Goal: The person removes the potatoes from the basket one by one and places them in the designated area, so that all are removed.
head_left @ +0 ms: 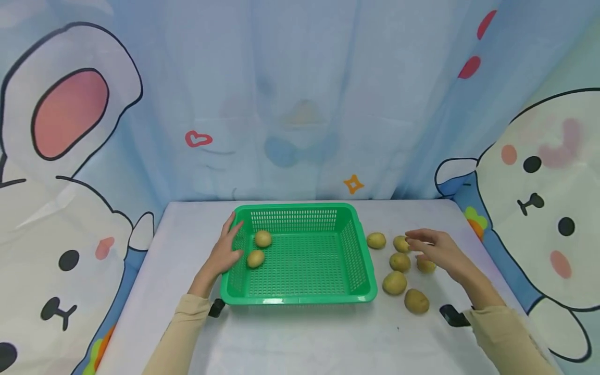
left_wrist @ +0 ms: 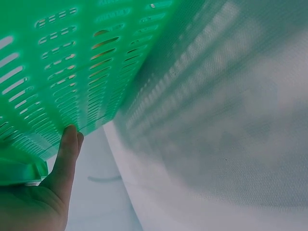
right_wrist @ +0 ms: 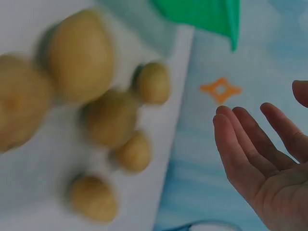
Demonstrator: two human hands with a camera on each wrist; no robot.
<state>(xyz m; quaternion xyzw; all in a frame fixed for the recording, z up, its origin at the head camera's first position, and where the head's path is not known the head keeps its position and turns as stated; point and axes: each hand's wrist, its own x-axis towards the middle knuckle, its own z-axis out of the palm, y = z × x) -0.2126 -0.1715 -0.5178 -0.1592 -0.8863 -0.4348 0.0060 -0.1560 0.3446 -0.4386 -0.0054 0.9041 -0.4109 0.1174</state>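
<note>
Green basket [head_left: 300, 301] and potatoes on a white table [head_left: 290, 338], seen from above. The basket stands upright, left of the table's middle; two potatoes lie inside near its left wall, one behind [head_left: 263, 239] and one in front [head_left: 255, 259]. Six further potatoes [head_left: 395, 283] form a loose group to the right of the basket, the leftmost [head_left: 376, 240] just beside its rim.

Left hand [head_left: 220, 252]: at the basket's left side, fingers spread and largely straight, with a finger and the thumb over the rim; the left wrist view shows extended fingers against the slotted outer wall. How firmly it bears on the basket cannot be told.

Right hand [head_left: 436, 251]: above the loose group, empty, fingers extended and slightly parted. In the head view it partly hides the two rearmost potatoes on that side; contact with them cannot be judged. The basket's right wall stands between this group and the basket's interior.

Surroundings: a blue curtain [head_left: 300, 78] behind the table, printed with animal figures, a red heart [head_left: 189, 140] and an orange star [head_left: 348, 183]; beige sleeves [head_left: 178, 333] on both forearms; a small black object [head_left: 453, 315] near each wrist.
</note>
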